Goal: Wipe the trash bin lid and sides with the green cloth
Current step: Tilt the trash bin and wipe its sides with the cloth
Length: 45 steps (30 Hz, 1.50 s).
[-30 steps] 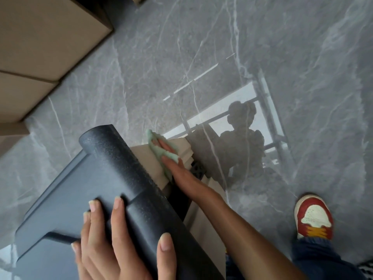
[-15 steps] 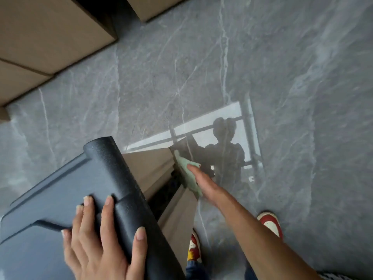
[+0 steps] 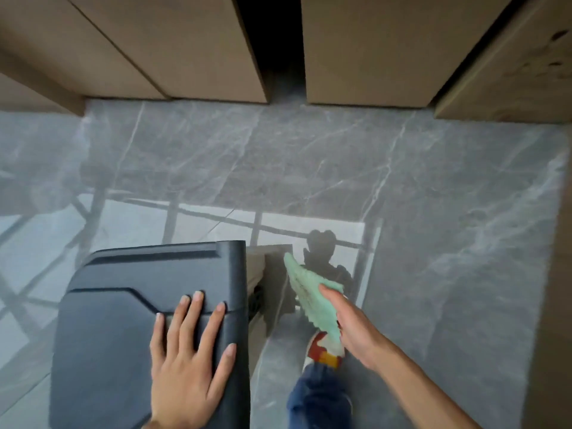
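The trash bin stands at the lower left, seen from above, with a dark grey lid (image 3: 123, 305) and a beige side (image 3: 272, 283) showing on its right. My left hand (image 3: 188, 363) lies flat on the lid near its right edge, fingers straight and spread. My right hand (image 3: 356, 326) holds the green cloth (image 3: 309, 295) just to the right of the bin's side. The cloth stretches up and left from my fingers toward the beige side; whether it touches the side I cannot tell.
Grey marble floor (image 3: 340, 168) spreads around the bin. Beige cabinet fronts (image 3: 192, 48) run along the top, with a dark gap (image 3: 272, 41) between two of them. My foot in a red and white shoe (image 3: 325, 351) stands right of the bin.
The view has swung so the lid now faces me squarely. My left hand has gone from wrapping the lid's rounded edge to lying flat. My right hand with the cloth has drawn back along the side.
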Tool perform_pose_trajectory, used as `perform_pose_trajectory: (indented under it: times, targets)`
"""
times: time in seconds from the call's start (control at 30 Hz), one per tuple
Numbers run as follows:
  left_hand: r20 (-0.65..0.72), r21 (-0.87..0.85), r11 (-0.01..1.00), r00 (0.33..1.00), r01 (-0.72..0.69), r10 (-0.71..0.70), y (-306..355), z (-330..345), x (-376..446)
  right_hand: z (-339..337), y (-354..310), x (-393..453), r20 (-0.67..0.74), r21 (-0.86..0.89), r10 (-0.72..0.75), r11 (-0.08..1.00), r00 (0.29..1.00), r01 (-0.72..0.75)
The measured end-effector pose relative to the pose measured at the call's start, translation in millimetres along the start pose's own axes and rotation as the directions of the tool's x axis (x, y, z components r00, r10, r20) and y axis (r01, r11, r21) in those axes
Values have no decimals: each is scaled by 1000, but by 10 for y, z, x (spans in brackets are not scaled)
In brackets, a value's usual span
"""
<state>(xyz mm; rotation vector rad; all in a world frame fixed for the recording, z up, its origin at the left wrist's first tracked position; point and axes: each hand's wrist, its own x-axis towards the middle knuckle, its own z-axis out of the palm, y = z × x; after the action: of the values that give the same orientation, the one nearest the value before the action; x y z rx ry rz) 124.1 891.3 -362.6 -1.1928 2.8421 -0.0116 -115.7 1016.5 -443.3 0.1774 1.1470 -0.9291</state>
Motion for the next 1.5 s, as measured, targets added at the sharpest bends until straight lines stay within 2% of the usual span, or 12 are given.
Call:
perform_pose_trajectory:
  times: [0.2,0.33,0.47,0.57,0.63,0.7,0.8,0.87,0.97,1.13,1.33,1.5]
  targets:
    - [29,-2,1000,999,-21,21,-89,60,16,-14,-452,138,-170,11,8,1000,985,-7]
    - [3,44,999,1000,-27,27,-129,135,46,44,-793,276,-24,75,65,995,998,-63]
    - [121,66,997,992,-44,35,-95,81,14,65,-1042,464,20,48,100,994,995,-101]
    - [95,-58,997,994,59,-53,-26,-51,116,85,-1327,590,-8,-41,194,980,981,-194]
    - [32,-164,960,973,229,-227,57,-182,253,133,-1546,670,8,-190,250,951,968,-244]
    - [13,-230,853,878,469,-479,118,-273,451,223,-1770,760,31,-329,274,911,961,-249]
    - [107,-291,517,564,805,-819,93,-261,883,465,-2075,946,80,-497,331,831,940,-251]
    - [176,-266,318,370,910,-912,60,-166,1169,663,-2237,1094,94,-620,373,748,923,-239]
    - [198,-93,217,232,972,-952,73,-23,1405,928,-2378,1319,129,-751,436,629,891,-199]
    - [129,2,162,160,987,-979,108,75,1465,1329,-2325,1652,258,-838,511,540,820,-73]
    - [54,60,187,184,980,-981,126,121,1471,1540,-1824,1838,480,-824,645,565,595,52]
    - [8,98,198,198,975,-980,124,157,1464,1478,-1451,1930,645,-753,454,516,615,409]
